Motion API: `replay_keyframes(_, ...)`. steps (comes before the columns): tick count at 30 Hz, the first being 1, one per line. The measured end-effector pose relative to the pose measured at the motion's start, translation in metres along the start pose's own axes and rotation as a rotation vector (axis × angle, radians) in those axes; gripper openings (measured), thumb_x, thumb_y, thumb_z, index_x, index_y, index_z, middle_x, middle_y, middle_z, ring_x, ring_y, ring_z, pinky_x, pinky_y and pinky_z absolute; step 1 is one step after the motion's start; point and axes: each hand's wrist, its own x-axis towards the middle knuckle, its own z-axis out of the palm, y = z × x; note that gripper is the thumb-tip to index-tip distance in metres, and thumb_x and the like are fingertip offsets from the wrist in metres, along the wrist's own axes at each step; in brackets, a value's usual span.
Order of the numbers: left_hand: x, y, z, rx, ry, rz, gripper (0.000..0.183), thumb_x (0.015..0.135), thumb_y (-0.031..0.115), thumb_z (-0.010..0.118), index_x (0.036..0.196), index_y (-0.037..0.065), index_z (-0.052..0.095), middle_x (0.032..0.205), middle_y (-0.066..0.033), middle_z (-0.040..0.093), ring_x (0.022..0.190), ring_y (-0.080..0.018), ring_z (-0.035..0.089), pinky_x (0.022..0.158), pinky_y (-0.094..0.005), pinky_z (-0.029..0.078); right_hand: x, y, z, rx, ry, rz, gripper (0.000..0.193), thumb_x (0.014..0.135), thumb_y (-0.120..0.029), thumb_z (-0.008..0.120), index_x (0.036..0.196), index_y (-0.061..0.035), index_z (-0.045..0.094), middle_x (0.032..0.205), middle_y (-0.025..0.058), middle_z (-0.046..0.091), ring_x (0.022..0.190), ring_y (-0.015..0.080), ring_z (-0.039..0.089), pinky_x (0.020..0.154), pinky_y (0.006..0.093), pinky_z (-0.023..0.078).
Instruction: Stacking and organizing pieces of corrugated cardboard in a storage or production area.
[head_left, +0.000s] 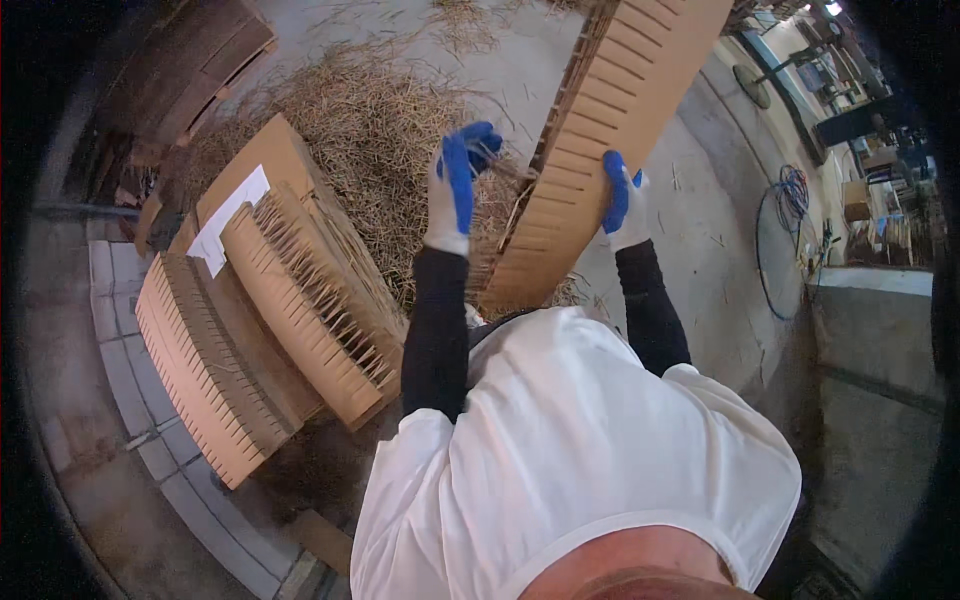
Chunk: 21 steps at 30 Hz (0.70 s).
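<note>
Looks steeply down from head height, above and behind the fingers (459,185); takes in, fisheye-wide, shirt (610,440) close by and floor (695,205) beyond them.

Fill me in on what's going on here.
A person wearing blue-and-white gloves is handling a tall slotted cardboard piece. The right hand is against its right side; the left hand, blurred, is by its left edge, near some thin strips. A large heap of brown strips covers the floor ahead, and more slotted cardboard lies to the left.
</note>
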Motion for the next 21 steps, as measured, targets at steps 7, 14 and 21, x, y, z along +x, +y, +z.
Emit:
replay_keyframes(7, -0.044, -0.001, 0.03, 0.813, -0.287, 0.1, 0.067, 0.068, 0.032, 0.079, 0.117, -0.002, 0.05, 0.102, -0.0174, 0.062, 0.094, -0.028, 0.061, 0.082, -0.0338, 0.048, 0.0, -0.031, 0.035, 0.025, 0.048, 0.035, 0.031, 0.09, -0.017, 0.057, 0.117, -0.0027, 0.052, 0.105, 0.0058, 0.059, 0.094, 0.0159, 0.059, 0.082, 0.0305, 0.051)
replay_keyframes(14, -0.042, -0.038, 0.025, 0.855, -0.036, 0.335, 0.049, 0.068, 0.018, 0.074, 0.104, -0.004, 0.05, 0.086, -0.0225, 0.06, 0.081, -0.0401, 0.058, 0.071, -0.0429, 0.046, 0.014, -0.009, 0.03, -0.029, -0.081, 0.006, 0.039, 0.092, -0.018, 0.054, 0.125, -0.001, 0.046, 0.114, 0.0079, 0.057, 0.104, 0.0169, 0.056, 0.089, 0.0307, 0.047)
replay_keyframes(21, -0.041, -0.016, 0.009, 0.895, 0.059, 0.225, 0.05, 0.069, 0.007, 0.074, 0.112, -0.005, 0.052, 0.101, -0.019, 0.062, 0.095, -0.0305, 0.06, 0.085, -0.0367, 0.045, 0.015, -0.01, 0.054, -0.046, -0.209, 0.008, 0.041, 0.089, -0.013, 0.054, 0.126, 0.0029, 0.045, 0.12, 0.0115, 0.056, 0.107, 0.0188, 0.056, 0.093, 0.033, 0.045)
